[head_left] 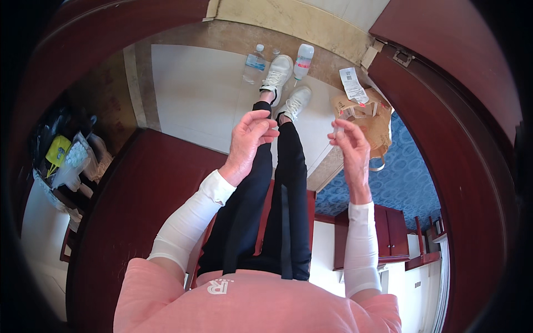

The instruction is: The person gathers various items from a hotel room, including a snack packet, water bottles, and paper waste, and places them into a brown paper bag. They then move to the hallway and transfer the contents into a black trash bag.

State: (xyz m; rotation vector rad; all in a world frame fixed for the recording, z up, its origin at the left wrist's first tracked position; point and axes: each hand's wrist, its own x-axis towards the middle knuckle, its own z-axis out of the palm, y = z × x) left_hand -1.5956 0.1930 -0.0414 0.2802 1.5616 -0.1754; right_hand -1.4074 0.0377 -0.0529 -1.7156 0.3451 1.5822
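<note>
My left hand (246, 145) is raised over my black-trousered legs, its fingers curled in toward the thumb. Whatever lies between those fingertips, if anything, is too small to make out. To the right, my right hand (355, 152) is held up with thumb and fingers pinched together. A small, pale, see-through piece (337, 131) shows at its fingertips; its kind is unclear. The two hands are apart. Behind the right hand stands a brown paper bag (380, 129) with a long white receipt (352, 84) at its top.
Beyond my white shoes (278, 72) are a clear bottle with a blue label (255, 65), a white bottle with a red-marked label (303, 60) and a small clear round piece (276, 51). Dark red wooden frames curve along both sides. Plastic bags (78, 161) lie at left.
</note>
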